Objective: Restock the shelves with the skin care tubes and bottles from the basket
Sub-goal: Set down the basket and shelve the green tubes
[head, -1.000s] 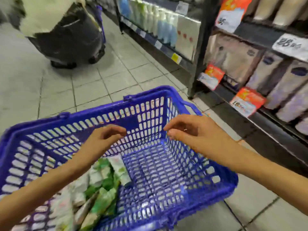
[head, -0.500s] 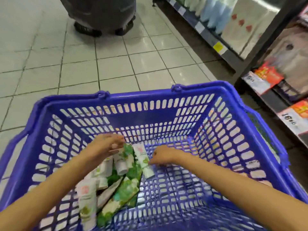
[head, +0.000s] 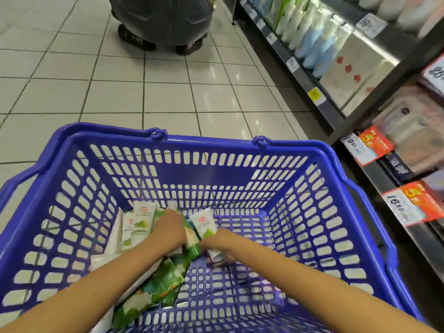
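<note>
A blue plastic basket [head: 216, 143] fills the lower view. Several white and green skin care tubes [head: 137, 227] lie piled in its left half. My left hand [head: 170, 228] reaches down into the pile, its fingers curled round a green and white tube [head: 192, 241] with a green cap. Right beside it, my right hand [head: 217, 242] grips the lower end of a white tube [head: 204, 224] with a red logo; the tube's top sticks up past the fingers. Most of both hands' fingers are hidden among the tubes.
Dark store shelves [head: 319, 102] run along the right with white and blue bottles [head: 310, 37], pouches and red price tags [head: 374, 145]. A person's dark shoes [head: 137, 39] stand on the white tiled floor ahead of the basket.
Both hands have gone from above the basket down to its floor and closed on tubes. The view has tilted down and moved nearer the basket.
</note>
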The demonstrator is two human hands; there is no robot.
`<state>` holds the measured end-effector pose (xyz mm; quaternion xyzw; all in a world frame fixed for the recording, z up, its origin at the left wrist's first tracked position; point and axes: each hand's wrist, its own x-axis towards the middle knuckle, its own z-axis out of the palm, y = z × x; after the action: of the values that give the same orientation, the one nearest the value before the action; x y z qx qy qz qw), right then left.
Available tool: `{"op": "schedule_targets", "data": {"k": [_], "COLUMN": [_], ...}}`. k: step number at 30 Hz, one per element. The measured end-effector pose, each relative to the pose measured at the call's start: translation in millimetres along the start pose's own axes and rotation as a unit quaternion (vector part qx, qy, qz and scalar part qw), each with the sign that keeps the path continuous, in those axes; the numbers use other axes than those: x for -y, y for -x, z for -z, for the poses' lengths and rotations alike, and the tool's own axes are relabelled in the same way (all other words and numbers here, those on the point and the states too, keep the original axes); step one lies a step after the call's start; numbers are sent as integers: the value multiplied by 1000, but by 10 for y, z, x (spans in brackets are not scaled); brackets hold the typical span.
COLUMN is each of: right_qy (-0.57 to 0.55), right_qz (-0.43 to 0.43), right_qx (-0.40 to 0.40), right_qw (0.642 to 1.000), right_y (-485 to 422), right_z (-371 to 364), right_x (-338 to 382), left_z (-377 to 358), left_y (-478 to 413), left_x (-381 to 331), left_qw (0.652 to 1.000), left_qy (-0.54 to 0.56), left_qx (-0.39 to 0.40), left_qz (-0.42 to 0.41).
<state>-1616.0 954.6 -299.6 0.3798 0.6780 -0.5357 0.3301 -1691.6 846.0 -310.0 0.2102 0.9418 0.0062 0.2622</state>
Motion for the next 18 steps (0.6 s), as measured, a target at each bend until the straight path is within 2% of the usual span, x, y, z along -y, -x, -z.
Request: {"op": "schedule_targets", "data": {"k": [2,4,7,9,10,11,12,13,14,15,16,18], "right_qy": [-54,-58,-75,-112,-129,-137,-146,-159,-179,-211,-253,-327], "right_qz": [-9,4,18,12,7,6,12,28,51,78,108,167], "right_qx": [19,29,22,2,0,1,6,14,26,39,52,57], "right_qw": [998,998,997,994,992,991,989,987,982,973,960,928], "right_y": [94,228,378,457,518,602,694,824,966,1131,1290,1624], "right_z": [154,326,538,657,713,774,848,921,989,1058,1118,1236], "right_x": [-27,-63,-164,-249,-289,-330,-372,-404,-440,-480,-535,-666], "left_z": [-102,-88,-64,-81,-103,-102,-47,68,210,356,493,736], "left_y": [-5,3,9,52,75,114,180,274,382,481,576,800], "left_x": [-35,10,35,-13,-31,-48,-78,-111,-133,-164,-243,-540], "left_qw": [1000,998,994,991,986,961,896,809,729,672,638,625], "left_qy": [-22,-36,-22,15,90,222,390,520,604,651,673,676], "left_qx": [9,32,100,126,134,164,213,274,319,352,376,384], "left_qz": [-17,-27,-42,-46,-32,-6,22,35,38,28,2,-68]}}
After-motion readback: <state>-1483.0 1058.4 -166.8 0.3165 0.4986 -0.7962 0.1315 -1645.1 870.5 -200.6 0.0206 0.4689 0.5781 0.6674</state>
